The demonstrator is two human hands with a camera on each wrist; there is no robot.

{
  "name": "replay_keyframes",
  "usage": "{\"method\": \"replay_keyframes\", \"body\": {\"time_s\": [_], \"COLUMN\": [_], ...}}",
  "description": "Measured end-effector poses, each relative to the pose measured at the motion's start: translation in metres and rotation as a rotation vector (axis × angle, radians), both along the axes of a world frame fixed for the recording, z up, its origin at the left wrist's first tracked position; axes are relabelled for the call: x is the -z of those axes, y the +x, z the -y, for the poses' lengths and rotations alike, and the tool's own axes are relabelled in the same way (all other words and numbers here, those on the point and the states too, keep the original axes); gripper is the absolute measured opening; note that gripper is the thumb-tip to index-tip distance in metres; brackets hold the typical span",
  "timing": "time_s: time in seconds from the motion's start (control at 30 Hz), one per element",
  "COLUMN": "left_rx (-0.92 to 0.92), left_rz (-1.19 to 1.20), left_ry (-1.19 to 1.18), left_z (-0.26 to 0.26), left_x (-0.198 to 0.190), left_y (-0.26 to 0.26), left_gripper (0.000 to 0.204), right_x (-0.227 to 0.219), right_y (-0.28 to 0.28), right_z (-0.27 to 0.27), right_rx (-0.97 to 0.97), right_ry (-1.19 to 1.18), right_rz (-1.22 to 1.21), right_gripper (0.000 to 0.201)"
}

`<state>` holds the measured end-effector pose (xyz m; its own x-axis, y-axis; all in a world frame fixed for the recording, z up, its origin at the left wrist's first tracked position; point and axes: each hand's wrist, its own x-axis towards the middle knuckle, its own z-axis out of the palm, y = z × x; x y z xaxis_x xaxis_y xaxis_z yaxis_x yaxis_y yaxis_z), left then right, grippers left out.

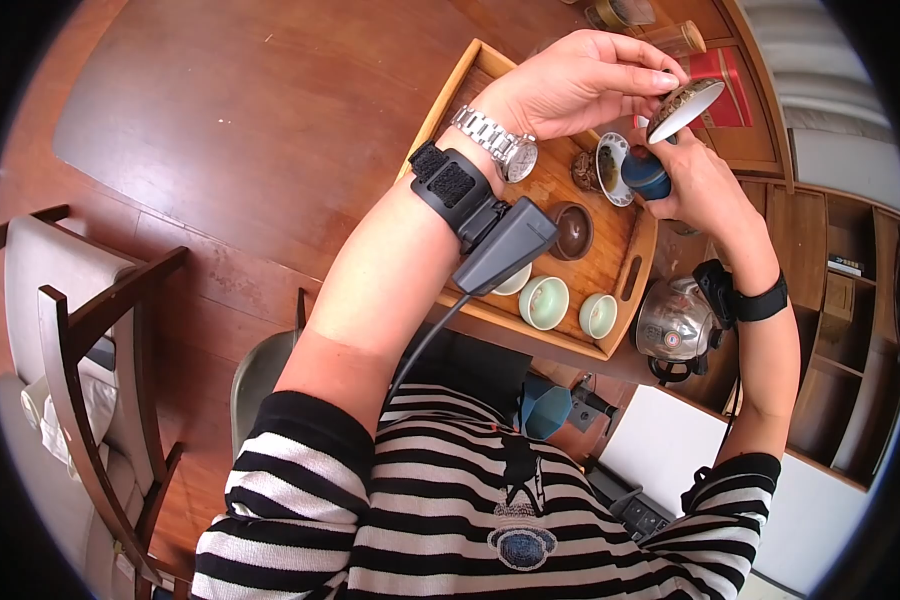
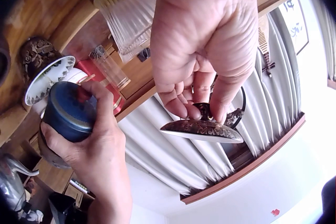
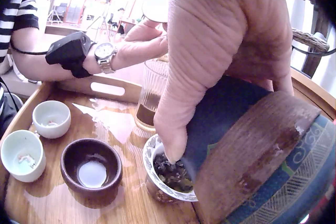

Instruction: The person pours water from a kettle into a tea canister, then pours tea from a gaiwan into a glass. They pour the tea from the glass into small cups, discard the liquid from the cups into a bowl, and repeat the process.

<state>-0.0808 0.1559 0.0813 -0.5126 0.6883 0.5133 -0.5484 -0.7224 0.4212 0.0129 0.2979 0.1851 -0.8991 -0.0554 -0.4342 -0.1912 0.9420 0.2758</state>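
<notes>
My left hand (image 1: 590, 85) pinches a patterned brown lid (image 2: 202, 129) by its knob, its white inside showing in the head view. Held up in the air, the lid is apart from the bowl. My right hand (image 1: 705, 180) grips a blue canister (image 3: 262, 150) with a brown band, tilted close beside a lidded-tea bowl (image 1: 613, 165). That bowl has a white, patterned inside and a dark brown outside. Dark tea leaves (image 3: 176, 174) lie in it. The canister's mouth is hidden from me in the right wrist view.
The wooden tray (image 1: 625, 345) carries a brown bowl (image 1: 572, 230), several pale green cups (image 1: 543, 303) and a ribbed glass pitcher (image 3: 152, 92). A steel kettle (image 1: 675, 320) stands just outside the tray, near my right forearm. Beyond my hands lies a red box (image 1: 732, 90).
</notes>
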Motion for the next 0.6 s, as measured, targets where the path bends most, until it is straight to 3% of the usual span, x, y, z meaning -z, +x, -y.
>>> {"method": "replay_keyframes", "body": {"time_s": [0.2,0.3,0.4,0.47,0.6], "left_rx": [-0.002,0.0,0.023,0.041,0.04], "left_rz": [-0.016,-0.011,0.022,0.052,0.015], "left_ry": [0.008,0.008,0.029,0.046,0.04], "left_z": [-0.002,-0.002,-0.002,-0.002,-0.008], "left_x": [0.003,0.003,0.002,0.002,0.005], "left_y": [-0.001,-0.001,0.0,0.0,-0.001], "left_gripper": [0.026,0.026,0.023,0.02,0.02], "right_x": [-0.001,-0.005,-0.005,0.002,0.015], "right_y": [0.007,0.015,0.024,0.033,0.056], "right_z": [-0.002,-0.001,-0.009,-0.025,-0.044], "right_rx": [-0.008,0.085,0.149,0.054,0.246], "right_ry": [-0.043,-0.138,-0.269,-0.42,-0.619], "right_rz": [-0.079,-0.107,-0.161,-0.309,-0.459], "right_gripper": [0.071,0.067,0.064,0.064,0.064]}}
